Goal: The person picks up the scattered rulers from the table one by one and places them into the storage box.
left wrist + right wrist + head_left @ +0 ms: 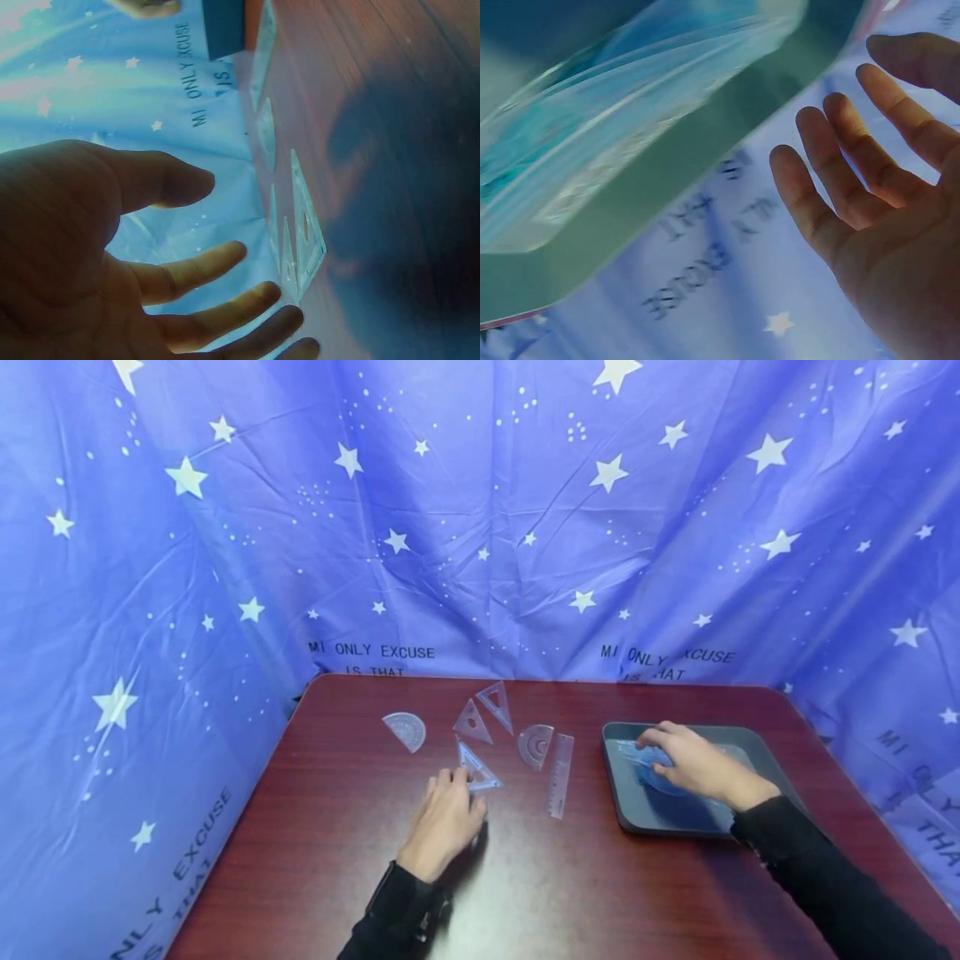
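My left hand [444, 818] is low over the table, its fingertips beside a bluish transparent set square [481, 767]. In the left wrist view the fingers are spread, with nothing held. Two more clear set squares [467, 728] lie just beyond. A clear protractor [405, 731] is to their left, a second protractor [535, 747] to their right. Next to that lies a short clear ruler [559, 777]. My right hand [697, 764] hovers over a grey tray [637, 817], fingers loosely extended. Inside the tray is a clear plastic pouch with blue parts [615, 127], apart from the fingers in the right wrist view.
The dark red wooden table [315, 860] has rounded far corners. A blue curtain with white stars and printed words [487, 527] hangs behind it and at both sides. The tray stands toward the table's right side.
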`<state>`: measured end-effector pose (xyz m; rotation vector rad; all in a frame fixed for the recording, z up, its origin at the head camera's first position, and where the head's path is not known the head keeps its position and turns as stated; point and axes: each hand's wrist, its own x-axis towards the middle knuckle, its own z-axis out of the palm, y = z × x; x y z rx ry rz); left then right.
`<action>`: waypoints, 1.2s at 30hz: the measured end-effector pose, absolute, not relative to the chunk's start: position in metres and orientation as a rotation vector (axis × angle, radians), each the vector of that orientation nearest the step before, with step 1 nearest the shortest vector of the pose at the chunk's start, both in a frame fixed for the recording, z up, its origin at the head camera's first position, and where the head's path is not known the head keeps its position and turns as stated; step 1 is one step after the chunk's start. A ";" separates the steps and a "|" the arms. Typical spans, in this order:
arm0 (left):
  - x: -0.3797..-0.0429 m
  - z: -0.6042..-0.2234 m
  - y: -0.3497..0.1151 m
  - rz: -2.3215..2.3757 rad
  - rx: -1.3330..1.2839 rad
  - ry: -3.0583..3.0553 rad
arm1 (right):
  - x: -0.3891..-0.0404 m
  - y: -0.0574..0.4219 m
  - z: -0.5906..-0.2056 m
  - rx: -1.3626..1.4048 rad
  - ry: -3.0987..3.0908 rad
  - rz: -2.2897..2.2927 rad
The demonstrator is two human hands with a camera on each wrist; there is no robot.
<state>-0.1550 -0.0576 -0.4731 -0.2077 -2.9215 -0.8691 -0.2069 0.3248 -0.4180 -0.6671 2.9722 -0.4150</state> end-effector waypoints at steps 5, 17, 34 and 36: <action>-0.168 -0.475 -0.057 -0.746 -0.266 -2.938 | -0.186 0.303 -0.406 -0.741 2.995 -0.419; -0.200 -0.486 -0.064 -0.503 -0.772 -2.979 | -0.137 0.272 -0.393 -0.833 2.845 -0.383; -0.228 -0.483 -0.057 -0.269 -0.916 -3.117 | -0.101 0.268 -0.408 -0.836 2.689 -0.420; -0.229 -0.482 -0.056 -0.251 -0.913 -3.109 | -0.101 0.269 -0.408 -0.843 2.689 -0.423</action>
